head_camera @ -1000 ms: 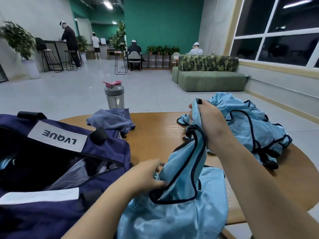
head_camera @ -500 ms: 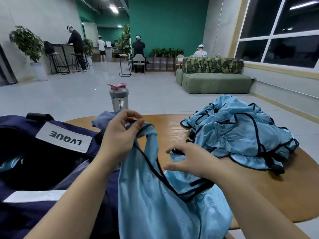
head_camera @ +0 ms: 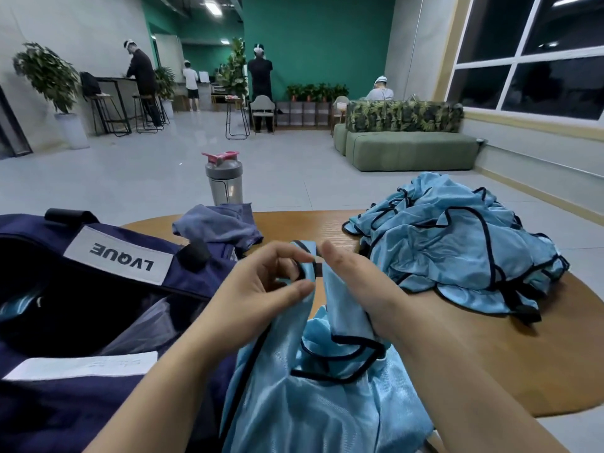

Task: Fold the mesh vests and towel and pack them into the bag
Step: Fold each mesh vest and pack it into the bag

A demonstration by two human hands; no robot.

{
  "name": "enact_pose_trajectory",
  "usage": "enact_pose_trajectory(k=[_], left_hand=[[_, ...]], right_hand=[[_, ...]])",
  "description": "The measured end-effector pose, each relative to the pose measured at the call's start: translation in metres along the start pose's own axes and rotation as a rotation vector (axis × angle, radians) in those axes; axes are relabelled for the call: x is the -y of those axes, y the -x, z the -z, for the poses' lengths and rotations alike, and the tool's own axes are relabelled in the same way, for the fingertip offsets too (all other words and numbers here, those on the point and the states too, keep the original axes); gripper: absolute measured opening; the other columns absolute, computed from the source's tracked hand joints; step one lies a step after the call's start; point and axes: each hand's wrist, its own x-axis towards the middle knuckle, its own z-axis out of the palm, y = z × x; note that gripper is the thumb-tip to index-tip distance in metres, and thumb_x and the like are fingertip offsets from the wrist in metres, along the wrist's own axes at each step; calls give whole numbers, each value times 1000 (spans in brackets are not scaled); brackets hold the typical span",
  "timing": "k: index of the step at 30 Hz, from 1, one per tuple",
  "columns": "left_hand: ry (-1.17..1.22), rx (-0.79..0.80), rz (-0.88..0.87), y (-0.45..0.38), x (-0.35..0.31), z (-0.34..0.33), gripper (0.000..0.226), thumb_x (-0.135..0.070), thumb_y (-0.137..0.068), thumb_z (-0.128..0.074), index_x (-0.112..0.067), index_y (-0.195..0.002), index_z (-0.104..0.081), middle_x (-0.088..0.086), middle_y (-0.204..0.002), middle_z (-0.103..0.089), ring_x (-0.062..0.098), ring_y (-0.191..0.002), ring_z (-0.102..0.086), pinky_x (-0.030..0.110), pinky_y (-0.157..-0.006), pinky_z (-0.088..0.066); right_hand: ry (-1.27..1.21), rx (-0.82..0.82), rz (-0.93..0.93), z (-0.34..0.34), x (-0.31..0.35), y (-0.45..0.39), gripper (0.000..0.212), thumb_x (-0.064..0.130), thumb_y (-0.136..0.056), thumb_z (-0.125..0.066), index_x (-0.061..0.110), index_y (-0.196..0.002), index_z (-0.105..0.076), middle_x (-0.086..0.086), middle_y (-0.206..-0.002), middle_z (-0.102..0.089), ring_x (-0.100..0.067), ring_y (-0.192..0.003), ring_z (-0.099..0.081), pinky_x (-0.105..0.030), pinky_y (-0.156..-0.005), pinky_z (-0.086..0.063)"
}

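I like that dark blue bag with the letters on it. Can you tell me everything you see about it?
The bag is navy cloth, sitting open at the left of the round wooden table. A white patch reads LVQUE, upside down from here, and a plain white strip runs lower down. Black handle pieces stick up at its far edge. Inside looks dark, with something pale and shiny. The bluish-grey towel lies against its far side.

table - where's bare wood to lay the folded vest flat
Free: table wood right of the right hand, below the vest pile; a smaller strip between towel and pile. Crowded left: bag.
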Motion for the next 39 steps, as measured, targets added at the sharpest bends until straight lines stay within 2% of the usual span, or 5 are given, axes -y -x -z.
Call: enact_pose_trajectory(k=[10,20,28,36,39], left_hand=[[149,-94,442,9,23,-10,39,-32,-76,-62,-7,-95,-39,-2,-61,-49,3,-42,-41,13,-40,-32],[522,-503,483,-6,34,-33,29,-28,-92,-55,-2,-85,-63,13,-75,-66,20,-64,-63,27,-60,-54],[70,-219,222,15,31,-23,10,-2,-81,-71,-5,-74,-65,2,-67,-68,11,-62,-61,25,-58,-51],[-110,-65,99,12,26,-16,30,-33,-78,-75,-19,-56,-59,-12,-56,-52,-1,-55,-45,16,-52,-39],[111,-134,105,7,21,-12,30,-42,-76,-70,-14,-85,-73,9,-94,-69,19,-90,-65,43,-83,-54]], right_hand=[[-318,8,-28,-3,-17,3,49,-6,-87,-57,25,-124,-58,-5,-107,-71,-21,-95,-68,-33,-82,-56],[144,-31,-42,4,-23,11,38,30,-83,-70,34,-119,-60,14,-115,-63,0,-108,-58,-14,-90,-45],[94,-73,-190,1,-19,10,62,71,-76,-45,21,-98,-73,-9,-103,-72,-18,-101,-65,-31,-97,-44],[-229,-81,-191,-7,-13,3,26,16,-91,-58,14,-70,-73,-10,-75,-70,-21,-66,-66,-34,-68,-56],[-283,-172,-48,1,-3,-3,28,14,-93,-53,18,-76,-75,-7,-77,-71,-24,-75,-65,-45,-84,-52]])
